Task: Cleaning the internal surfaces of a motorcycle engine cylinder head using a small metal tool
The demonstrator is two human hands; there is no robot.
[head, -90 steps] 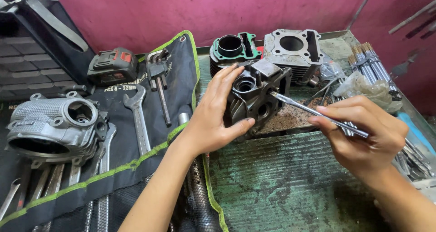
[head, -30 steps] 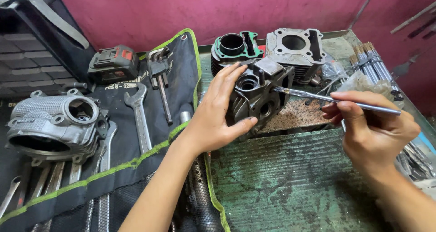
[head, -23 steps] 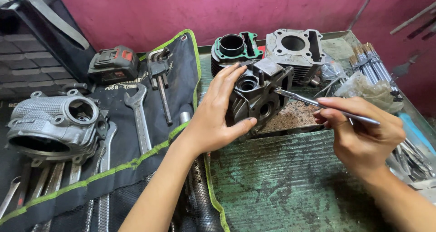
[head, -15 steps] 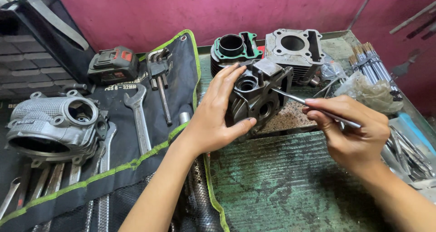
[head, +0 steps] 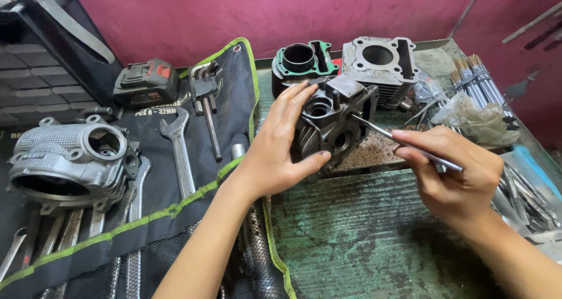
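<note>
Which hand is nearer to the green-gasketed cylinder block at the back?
Left. The left hand grips the dark cylinder head just below the green cylinder block; the right hand holds a thin rod farther right.

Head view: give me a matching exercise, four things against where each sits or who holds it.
1. dark cylinder head
2. thin metal rod
3. open-end wrench
4. silver cylinder block

a. lying on the black tool roll
b. gripped by the left hand
c. standing at the back by the pink wall
d. pinched in the right hand

Pairs: 1-b, 2-d, 3-a, 4-c
</note>
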